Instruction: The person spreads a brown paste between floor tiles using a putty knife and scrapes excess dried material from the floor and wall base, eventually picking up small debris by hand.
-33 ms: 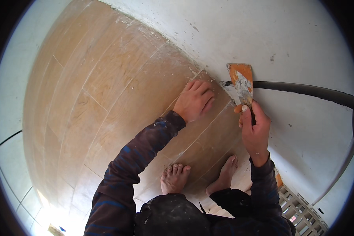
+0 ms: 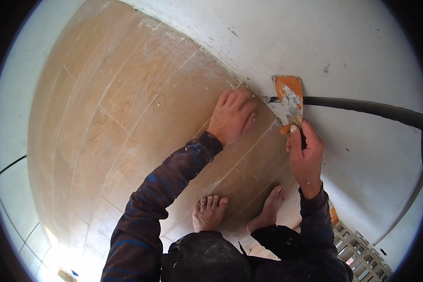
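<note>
My right hand (image 2: 305,152) grips a putty knife (image 2: 290,101) by its handle. Its orange-stained blade, smeared with whitish material, points up in front of a dark horizontal strip (image 2: 357,105) on the white wall (image 2: 348,56). My left hand (image 2: 232,117), slightly blurred, hangs with bent, loosely parted fingers over the wood-look floor (image 2: 141,117), close to the grimy floor-wall corner left of the blade. Nothing shows in it.
My bare feet (image 2: 207,214) stand on the floor between my forearms. Pale square tiles (image 2: 11,188) line the far left. A grey lattice (image 2: 357,249) sits at the lower right beside the wall.
My left hand has shifted slightly up, its fingers more smeared by motion. My right hand and the putty knife are almost unmoved.
</note>
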`<state>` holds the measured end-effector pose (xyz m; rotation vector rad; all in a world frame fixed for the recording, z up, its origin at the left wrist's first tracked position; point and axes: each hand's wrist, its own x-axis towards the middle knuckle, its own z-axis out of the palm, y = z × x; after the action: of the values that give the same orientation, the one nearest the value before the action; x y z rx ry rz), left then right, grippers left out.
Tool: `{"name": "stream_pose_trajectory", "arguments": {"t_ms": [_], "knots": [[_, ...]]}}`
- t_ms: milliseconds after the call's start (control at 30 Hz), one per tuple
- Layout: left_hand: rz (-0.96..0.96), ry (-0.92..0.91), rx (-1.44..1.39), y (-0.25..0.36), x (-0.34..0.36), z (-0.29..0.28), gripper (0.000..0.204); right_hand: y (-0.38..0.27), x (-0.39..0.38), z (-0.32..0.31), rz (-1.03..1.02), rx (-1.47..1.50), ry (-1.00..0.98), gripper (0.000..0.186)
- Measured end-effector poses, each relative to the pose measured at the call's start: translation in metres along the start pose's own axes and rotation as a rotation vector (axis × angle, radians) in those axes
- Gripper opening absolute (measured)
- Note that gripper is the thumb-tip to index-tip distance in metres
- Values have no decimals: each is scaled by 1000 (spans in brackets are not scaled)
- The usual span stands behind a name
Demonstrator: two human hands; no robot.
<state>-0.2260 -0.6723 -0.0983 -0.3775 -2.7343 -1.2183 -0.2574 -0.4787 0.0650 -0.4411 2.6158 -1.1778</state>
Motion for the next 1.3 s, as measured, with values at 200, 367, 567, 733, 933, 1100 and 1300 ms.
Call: {"name": "stream_pose_trajectory", "arguments": {"t_ms": [200,367,567,733,933,1100,1300], "knots": [[-271,289,308,13,10,10,59,-2,-3,5,-2,-9,-18,23],[178,-160,42,14,-15,12,64,-5,-1,4,-13,-16,-31,25],[-202,204,236,16,-1,-1,59,-7,-3,8,-17,-17,-39,27],[106,61,-31,-6,-9,-10,59,0,-1,10,-15,-11,-67,27],[-492,613,520,-92,31,-73,58,-7,-2,10,3,-6,-76,29],[-351,448,428,-81,29,-61,56,-5,0,12,-29,-29,-67,29],[28,94,1,-56,-12,-48,46,-3,1,11,-23,-28,-70,30]]}}
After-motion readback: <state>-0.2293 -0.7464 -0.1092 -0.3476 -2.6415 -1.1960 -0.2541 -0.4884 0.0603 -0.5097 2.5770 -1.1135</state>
